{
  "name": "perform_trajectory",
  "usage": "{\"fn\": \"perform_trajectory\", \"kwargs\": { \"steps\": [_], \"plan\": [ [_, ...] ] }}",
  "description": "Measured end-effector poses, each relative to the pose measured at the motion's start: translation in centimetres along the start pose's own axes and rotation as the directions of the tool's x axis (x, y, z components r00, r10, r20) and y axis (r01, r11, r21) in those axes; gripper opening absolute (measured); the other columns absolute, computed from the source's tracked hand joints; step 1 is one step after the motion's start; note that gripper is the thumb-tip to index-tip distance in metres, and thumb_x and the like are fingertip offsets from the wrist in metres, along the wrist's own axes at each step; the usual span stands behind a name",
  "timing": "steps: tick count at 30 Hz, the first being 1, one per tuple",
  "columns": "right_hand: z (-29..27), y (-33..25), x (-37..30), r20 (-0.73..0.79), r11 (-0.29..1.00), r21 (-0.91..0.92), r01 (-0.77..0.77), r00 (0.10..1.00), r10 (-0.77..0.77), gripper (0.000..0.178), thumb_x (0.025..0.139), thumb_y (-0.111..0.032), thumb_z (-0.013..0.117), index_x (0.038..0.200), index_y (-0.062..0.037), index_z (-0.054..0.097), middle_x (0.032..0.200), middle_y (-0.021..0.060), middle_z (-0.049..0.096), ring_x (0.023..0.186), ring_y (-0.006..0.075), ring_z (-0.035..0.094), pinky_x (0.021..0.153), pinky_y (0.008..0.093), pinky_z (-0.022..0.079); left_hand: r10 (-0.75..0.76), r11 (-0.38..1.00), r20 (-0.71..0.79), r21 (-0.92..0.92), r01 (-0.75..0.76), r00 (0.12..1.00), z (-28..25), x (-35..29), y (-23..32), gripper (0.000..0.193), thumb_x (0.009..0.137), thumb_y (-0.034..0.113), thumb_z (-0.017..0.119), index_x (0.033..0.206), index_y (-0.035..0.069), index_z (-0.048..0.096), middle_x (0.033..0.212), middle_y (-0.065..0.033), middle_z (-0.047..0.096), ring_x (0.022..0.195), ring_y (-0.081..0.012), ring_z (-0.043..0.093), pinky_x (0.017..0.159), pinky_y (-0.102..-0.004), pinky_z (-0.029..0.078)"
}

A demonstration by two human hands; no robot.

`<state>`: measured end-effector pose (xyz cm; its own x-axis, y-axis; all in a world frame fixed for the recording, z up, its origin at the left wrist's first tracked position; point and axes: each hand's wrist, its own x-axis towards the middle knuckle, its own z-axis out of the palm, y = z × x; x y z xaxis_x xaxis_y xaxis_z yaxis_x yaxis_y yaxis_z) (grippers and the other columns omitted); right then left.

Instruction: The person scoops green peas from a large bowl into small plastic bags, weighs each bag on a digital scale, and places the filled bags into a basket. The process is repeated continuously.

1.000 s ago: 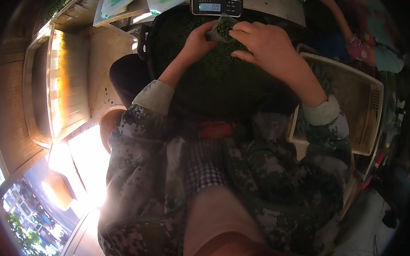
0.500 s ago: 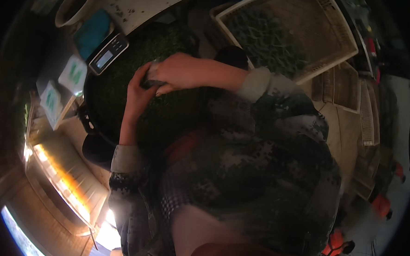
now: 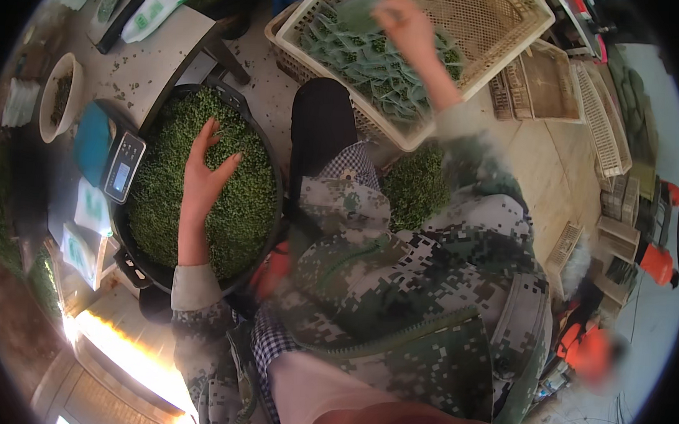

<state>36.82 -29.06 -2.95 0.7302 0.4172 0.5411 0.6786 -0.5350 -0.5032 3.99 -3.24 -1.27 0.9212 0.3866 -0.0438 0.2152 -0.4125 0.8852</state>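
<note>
The largest thing near you is the pale table (image 3: 151,68) at the upper left, on which small dark bits are scattered. Next in size is the cream plastic crate (image 3: 484,24), which stands in front of you toward the right; many pale green bags (image 3: 362,67) lie in it, crowded at its nearer left part. The black tub (image 3: 279,190) is on your left, filled with small green berries (image 3: 240,207). At the left rim of this tub is the scale (image 3: 123,168) with its blue tray (image 3: 91,141), and farther left the cream bowl (image 3: 75,94) has dark contents. Your left hand (image 3: 203,178) is above the berries, the thumb and fingers spread wide, with nothing seen between them; I cannot tell whether it touches them. Your right hand (image 3: 407,27) is over the bags in the crate, blurred, its fingers bent beside one blurred bag (image 3: 356,12); I cannot tell whether they grip it. Smaller, two white packets (image 3: 92,207) with green print lie near the scale.
</note>
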Motion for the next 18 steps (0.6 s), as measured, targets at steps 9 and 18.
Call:
{"fn": "perform_trajectory", "kwargs": {
  "steps": [9, 18],
  "plan": [
    [1.1, 20.7, -1.8, 0.496, 0.720, -0.694, -0.008, 0.720, 0.486, 0.033, 0.082, -0.037, 0.056, 0.100, -0.0108, 0.064, 0.101, 0.0141, 0.063, 0.100, 0.0333, 0.058, 0.080, 0.0463, 0.046, -0.068, 0.997, -0.003, 0.047, 0.068, 0.998, -2.7, -3.7, -2.4, 0.037, 0.080, 0.007, 0.065, 0.116, 0.001, 0.058, 0.118, -0.0121, 0.059, 0.105, -0.0201, 0.057, 0.091, -0.0305, 0.043],
    [4.4, 4.3, -2.7, 0.349, 0.900, -0.423, 0.104, 0.936, 0.056, 0.037, 0.083, -0.029, 0.062, 0.118, -0.0173, 0.060, 0.124, 0.0069, 0.056, 0.115, 0.0276, 0.051, 0.094, 0.0567, 0.033, -0.123, 0.636, -0.867, 0.304, 0.709, 0.482, -21.8, -10.9, -10.4, 0.043, 0.076, 0.052, 0.065, 0.072, 0.009, 0.071, 0.063, -0.0074, 0.065, 0.060, -0.0256, 0.062, 0.058, -0.0368, 0.046]
  ]
}}
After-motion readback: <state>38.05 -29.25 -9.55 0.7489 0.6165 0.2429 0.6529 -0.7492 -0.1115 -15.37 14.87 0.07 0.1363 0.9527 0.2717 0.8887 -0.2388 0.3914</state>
